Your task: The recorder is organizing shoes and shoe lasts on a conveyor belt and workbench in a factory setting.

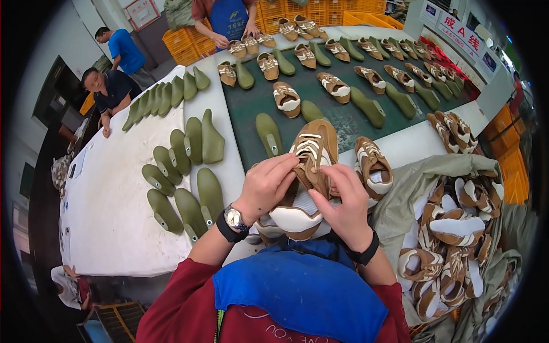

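A brown suede sneaker upper (318,134) with white laces and white stripes is between my hands, its toe pointing away and its white heel toward me. My left hand (269,186) pinches the left collar edge near the lower laces. On the other side, my right hand (347,200) grips the right collar edge between thumb and fingers. Pale lining shows through the opening. Just right of it lies another brown sneaker upper (374,166), touched by neither hand. Part of another upper shows beneath the held one. A green shoe last (266,132) lies beyond my left hand.
A dark green conveyor belt (337,128) carries rows of uppers and lasts. More green lasts (194,140) stand on the white table (114,200) at left. A cloth-lined bin of uppers (452,251) is at right. Co-workers stand by the far edge and left side.
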Motion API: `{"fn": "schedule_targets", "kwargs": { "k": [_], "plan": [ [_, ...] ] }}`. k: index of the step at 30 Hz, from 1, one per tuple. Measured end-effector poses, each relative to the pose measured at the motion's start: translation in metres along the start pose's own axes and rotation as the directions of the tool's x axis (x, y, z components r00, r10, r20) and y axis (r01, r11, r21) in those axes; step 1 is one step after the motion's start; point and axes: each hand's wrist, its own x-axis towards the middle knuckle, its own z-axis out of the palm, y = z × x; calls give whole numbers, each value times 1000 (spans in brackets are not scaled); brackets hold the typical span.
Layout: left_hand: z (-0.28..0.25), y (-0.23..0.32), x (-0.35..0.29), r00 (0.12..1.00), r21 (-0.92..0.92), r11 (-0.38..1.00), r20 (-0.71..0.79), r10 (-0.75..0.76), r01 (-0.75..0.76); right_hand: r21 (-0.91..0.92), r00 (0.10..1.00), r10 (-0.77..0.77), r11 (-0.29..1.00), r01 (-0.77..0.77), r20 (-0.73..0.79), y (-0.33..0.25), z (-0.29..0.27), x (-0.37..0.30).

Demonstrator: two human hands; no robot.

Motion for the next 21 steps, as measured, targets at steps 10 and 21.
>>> {"fn": "schedule_targets", "kwargs": {
  "k": [10,21],
  "plan": [
    [3,11,-11,986,-149,980,121,-111,129,518,727,477,509,-687,494,40,9,-17],
    [-10,-2,-42,877,-75,957,425,-225,282,541,809,428,602,-588,403,61,43,-19]
  ]
}}
